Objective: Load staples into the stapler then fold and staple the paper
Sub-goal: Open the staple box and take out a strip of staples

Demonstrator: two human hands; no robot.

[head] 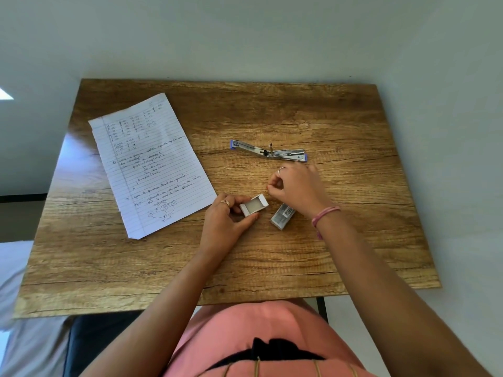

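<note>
While the stapler (269,151) lies opened out flat on the far middle of the surface (299,257), with its metal channel exposed and a purple end cap at each tip, neither hand touches it. Just nearer than its right end, the right hand (298,187) hovers with fingers curled and the fingertips pinched together; whether anything sits in that pinch is too small to tell. A ring shows on one finger and pink bands circle the wrist.

Nearer still, the left hand (227,220) grips a small white tray (254,204) of a staple box between thumb and fingers, open side up; its contents cannot be made out. A ring shows on this hand also. Just right of the tray, the box sleeve (282,216) lies on the surface, barcode uppermost, partly under the right wrist.

To the left, a sheet of lined paper (151,164) with handwriting and a small diagram lies flat and unfolded, turned at an angle, its near right edge close to the left hand.

Condition of surface: wood-grain brown top, with a dark metal leg visible below the near edge. The person wears a pink top. Pale plain walls stand behind and to the right; a light fabric shows at lower left.
</note>
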